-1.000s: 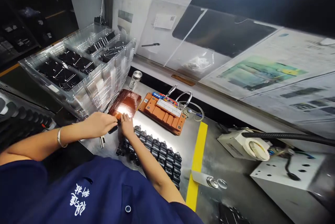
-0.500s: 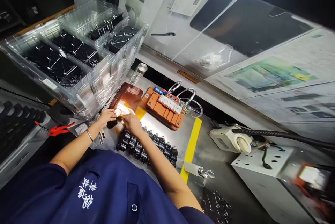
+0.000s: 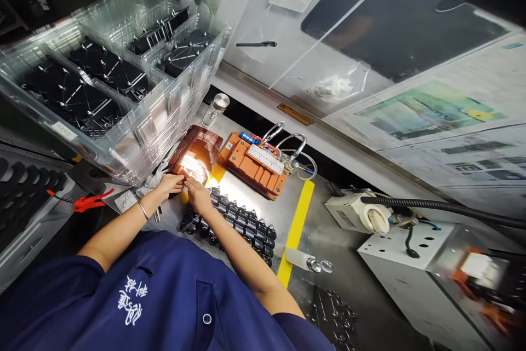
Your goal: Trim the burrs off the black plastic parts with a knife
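My left hand and my right hand are close together at the near edge of a brown, see-through plastic piece, under a bright light. The fingers of each hand are bent and pinched together. What they pinch is too small to make out; something dark shows just below the left fingertips. Right beside my right wrist, rows of black moulded parts lie on the metal bench. An orange fixture with cables and a white label strip stands beyond them.
Clear plastic bins with black parts rise at the left, beside a red-handled tool. A lidded glass jar stands at the back. Yellow tape crosses the bench. White equipment with a black hose is at right.
Both hands have drawn nearer each other, my right hand moving left and slightly down. More of the brown plastic piece shows above them. The whole view has shifted a little.
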Available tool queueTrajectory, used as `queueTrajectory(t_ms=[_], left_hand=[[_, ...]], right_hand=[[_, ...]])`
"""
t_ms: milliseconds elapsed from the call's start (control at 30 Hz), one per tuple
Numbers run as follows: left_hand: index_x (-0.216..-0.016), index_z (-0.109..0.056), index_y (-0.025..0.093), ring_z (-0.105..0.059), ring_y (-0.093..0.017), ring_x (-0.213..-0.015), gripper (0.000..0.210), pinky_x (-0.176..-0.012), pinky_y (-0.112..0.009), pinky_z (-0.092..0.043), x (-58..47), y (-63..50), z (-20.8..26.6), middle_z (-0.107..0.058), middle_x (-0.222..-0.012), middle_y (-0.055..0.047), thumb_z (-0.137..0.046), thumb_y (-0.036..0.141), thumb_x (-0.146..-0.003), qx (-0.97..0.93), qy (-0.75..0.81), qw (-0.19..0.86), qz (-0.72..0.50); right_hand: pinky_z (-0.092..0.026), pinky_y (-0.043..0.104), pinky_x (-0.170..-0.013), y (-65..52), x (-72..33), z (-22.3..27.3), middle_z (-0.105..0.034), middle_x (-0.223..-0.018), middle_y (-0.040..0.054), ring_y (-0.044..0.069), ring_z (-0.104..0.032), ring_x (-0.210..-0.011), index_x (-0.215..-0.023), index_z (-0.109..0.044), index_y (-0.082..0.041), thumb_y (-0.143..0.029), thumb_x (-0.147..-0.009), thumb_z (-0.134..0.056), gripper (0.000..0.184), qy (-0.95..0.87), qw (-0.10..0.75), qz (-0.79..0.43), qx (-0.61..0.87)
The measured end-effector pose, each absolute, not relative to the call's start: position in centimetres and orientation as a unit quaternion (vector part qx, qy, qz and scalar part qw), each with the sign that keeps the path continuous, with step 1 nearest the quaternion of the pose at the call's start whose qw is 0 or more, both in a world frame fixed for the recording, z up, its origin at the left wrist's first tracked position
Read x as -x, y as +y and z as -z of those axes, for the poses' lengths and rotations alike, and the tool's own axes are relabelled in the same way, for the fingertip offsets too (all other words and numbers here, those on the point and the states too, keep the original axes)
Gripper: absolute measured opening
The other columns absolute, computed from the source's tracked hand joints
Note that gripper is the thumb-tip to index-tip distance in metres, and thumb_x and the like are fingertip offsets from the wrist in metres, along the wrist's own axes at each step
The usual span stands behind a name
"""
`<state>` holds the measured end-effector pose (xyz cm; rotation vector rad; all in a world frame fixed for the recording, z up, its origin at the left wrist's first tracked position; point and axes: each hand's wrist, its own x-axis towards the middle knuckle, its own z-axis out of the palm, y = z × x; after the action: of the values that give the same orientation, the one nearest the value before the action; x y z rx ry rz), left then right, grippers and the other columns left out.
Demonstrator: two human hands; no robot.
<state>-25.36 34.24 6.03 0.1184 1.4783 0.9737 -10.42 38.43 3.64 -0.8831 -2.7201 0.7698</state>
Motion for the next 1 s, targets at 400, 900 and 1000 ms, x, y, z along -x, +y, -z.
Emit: queueTrajectory(t_ms=[400, 900, 1000], left_hand=[[-0.094, -0.071, 0.013, -0.068, -0.015, -0.075, 0.018, -0.074, -0.028, -0.056, 23.9, 33.2, -7.8, -0.074, -0.085, -0.005, -0.066, 0.013, -0.077, -0.147, 0.623, 0.545, -0.541], [-0.089, -0.07, 0.013, -0.067, -0.014, -0.071, 0.016, -0.076, -0.031, -0.056, 24.2, 32.3, -9.1, -0.071, -0.077, -0.005, -0.067, 0.023, -0.077, -0.094, 0.583, 0.602, -0.537], [-0.078, -0.067, 0.013, -0.068, -0.018, -0.07, 0.021, -0.074, -0.038, -0.058, 25.1, 32.8, -9.5, -0.069, -0.071, -0.007, -0.064, 0.033, -0.082, -0.076, 0.561, 0.661, -0.493]], right_hand=[[-0.051, 0.03, -0.071, 40.9, 12.4, -7.5, -0.065, -0.088, 0.008, 0.019, -0.062, -0.082, -0.108, -0.072, -0.021, -0.027, -0.093, -0.054, 0.024, -0.882, 0.171, -0.275, 0.343], [-0.044, 0.026, -0.072, 40.1, 12.1, -9.5, -0.062, -0.087, 0.0064, 0.017, -0.054, -0.082, -0.087, -0.067, -0.02, -0.027, -0.097, -0.044, 0.026, -0.912, 0.129, -0.263, 0.288], [-0.045, 0.027, -0.072, 40.8, 11.7, -9.7, -0.06, -0.087, 0.0065, 0.018, -0.052, -0.081, -0.082, -0.063, -0.02, -0.027, -0.094, -0.049, 0.019, -0.909, 0.13, -0.292, 0.268]])
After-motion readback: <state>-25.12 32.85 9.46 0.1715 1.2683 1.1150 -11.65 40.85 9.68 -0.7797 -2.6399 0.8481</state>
